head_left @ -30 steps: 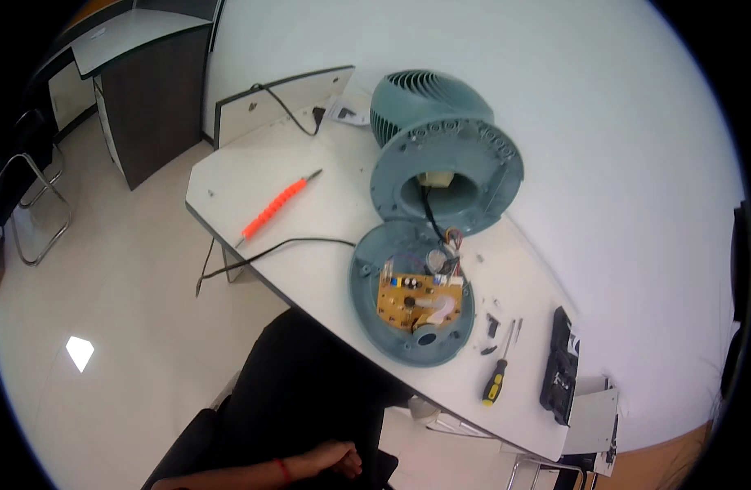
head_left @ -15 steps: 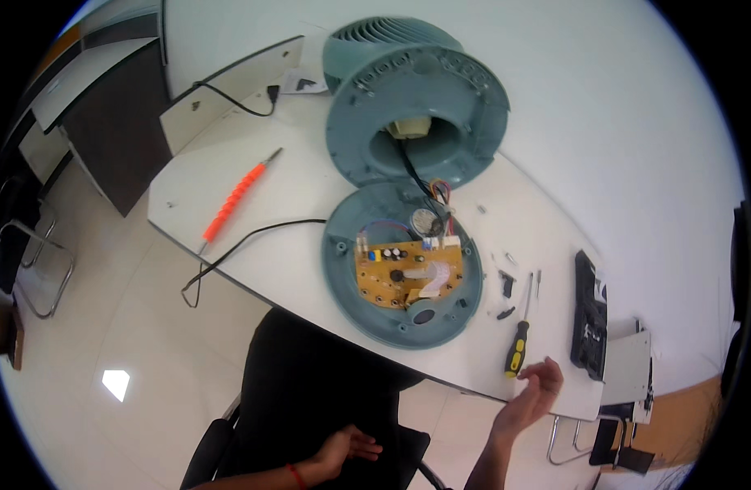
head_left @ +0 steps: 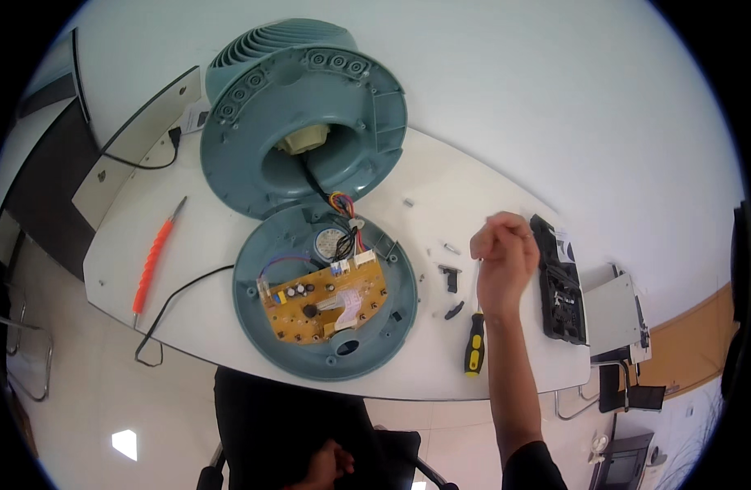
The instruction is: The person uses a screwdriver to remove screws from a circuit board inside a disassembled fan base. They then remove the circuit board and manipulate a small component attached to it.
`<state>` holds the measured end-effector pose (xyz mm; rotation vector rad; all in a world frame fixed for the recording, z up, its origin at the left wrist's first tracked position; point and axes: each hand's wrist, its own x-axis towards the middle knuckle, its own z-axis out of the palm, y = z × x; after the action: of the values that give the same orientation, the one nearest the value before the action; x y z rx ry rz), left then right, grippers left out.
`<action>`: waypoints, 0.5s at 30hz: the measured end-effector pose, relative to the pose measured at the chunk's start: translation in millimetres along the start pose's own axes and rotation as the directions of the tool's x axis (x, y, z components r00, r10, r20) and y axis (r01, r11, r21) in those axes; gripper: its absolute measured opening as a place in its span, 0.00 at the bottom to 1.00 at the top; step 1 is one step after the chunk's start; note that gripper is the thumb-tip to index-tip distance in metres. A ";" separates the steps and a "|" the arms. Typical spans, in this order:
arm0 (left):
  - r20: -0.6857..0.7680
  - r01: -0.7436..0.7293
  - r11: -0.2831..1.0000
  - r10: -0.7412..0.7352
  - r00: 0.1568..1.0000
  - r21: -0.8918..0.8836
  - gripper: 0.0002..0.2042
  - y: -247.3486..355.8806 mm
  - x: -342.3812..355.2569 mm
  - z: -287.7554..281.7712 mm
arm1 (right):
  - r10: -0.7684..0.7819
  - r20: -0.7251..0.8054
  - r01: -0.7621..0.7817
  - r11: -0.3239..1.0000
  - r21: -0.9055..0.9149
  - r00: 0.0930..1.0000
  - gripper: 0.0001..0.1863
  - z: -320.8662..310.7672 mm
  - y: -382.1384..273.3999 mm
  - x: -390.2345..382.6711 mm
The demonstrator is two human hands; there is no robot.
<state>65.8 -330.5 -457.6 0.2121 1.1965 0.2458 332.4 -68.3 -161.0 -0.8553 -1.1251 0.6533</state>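
Observation:
My right hand (head_left: 506, 249) is over the right part of the table, fingers curled together beside the shaft tip of a yellow-and-black screwdriver (head_left: 474, 347). Whatever its fingertips hold, if anything, is hidden. My left hand (head_left: 333, 464) rests low over my lap, fingers loosely bent and holding nothing. In front of me lies a round grey-green base (head_left: 326, 371) with an orange-brown circuit board (head_left: 318, 314) in it. Wires (head_left: 343, 204) link it to the grey-green fan-like housing (head_left: 367, 106) tipped over behind.
A small black L-shaped part (head_left: 451, 278), a curved black piece (head_left: 454, 309) and a tiny metal piece (head_left: 451, 248) lie right of the base. At the right edge is a black tool case (head_left: 559, 298). An orange flexible shaft (head_left: 153, 265) and a black plug (head_left: 175, 137) are left.
My right hand has moved up from the table's front edge to beside the screwdriver tip, its fingers now curled. My view has shifted right. The left hand still rests at my lap.

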 end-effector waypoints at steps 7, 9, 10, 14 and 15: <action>0.096 0.139 0.988 -0.133 0.986 -0.062 0.17 14.7 0.7 -19.4 | 0.094 0.025 -0.081 0.939 -0.334 0.995 0.08 -18.2 22.7 -10.1; 0.060 0.136 0.991 -0.135 0.989 -0.018 0.18 18.3 -5.1 -17.8 | 0.176 0.054 -0.132 0.879 -0.458 0.983 0.06 -12.4 20.7 -17.4; 0.040 0.136 0.991 -0.136 0.990 0.006 0.18 18.8 -7.9 -17.3 | 0.235 0.137 -0.143 0.865 -0.481 0.962 0.06 -8.8 17.7 -19.2; 0.096 0.135 0.990 -0.139 0.986 0.040 0.19 11.1 -3.7 -18.5 | 0.500 0.385 -0.231 0.793 -0.563 0.776 0.06 6.7 -1.0 -22.2; 0.101 0.135 0.990 -0.139 0.985 0.039 0.20 12.7 -7.4 -14.7 | 0.567 0.409 -0.261 0.759 -0.596 0.715 0.07 12.6 -4.5 -20.4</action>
<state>48.5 -320.2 -452.5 0.1675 1.1070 0.0940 314.2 -84.1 -164.9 -1.4674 -1.7108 1.0847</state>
